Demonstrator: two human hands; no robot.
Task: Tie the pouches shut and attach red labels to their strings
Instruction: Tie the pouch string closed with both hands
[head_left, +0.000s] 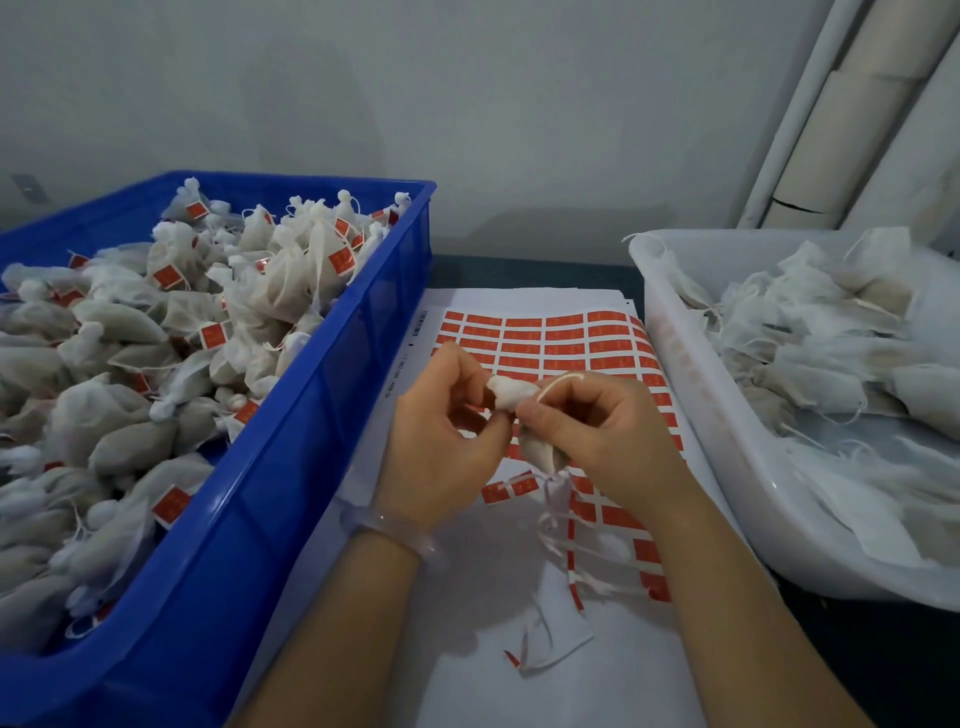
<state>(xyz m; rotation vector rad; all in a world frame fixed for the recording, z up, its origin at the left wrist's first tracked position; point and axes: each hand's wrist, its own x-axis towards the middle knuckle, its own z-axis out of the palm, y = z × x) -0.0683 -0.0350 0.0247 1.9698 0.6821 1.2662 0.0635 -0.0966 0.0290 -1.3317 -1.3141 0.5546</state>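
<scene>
A small white mesh pouch hangs between both hands above the label sheet. My left hand pinches its gathered neck at the left. My right hand pinches the other side, and a loop of white string arches over its fingers. The filled bottom of the pouch droops between the palms. The sheet below carries rows of red labels, with several gone from its near part.
A blue crate at the left is heaped with tied pouches bearing red labels. A white tub at the right holds untied pouches. Peeled backing strips lie on the sheet near me. A wall and white pipes stand behind.
</scene>
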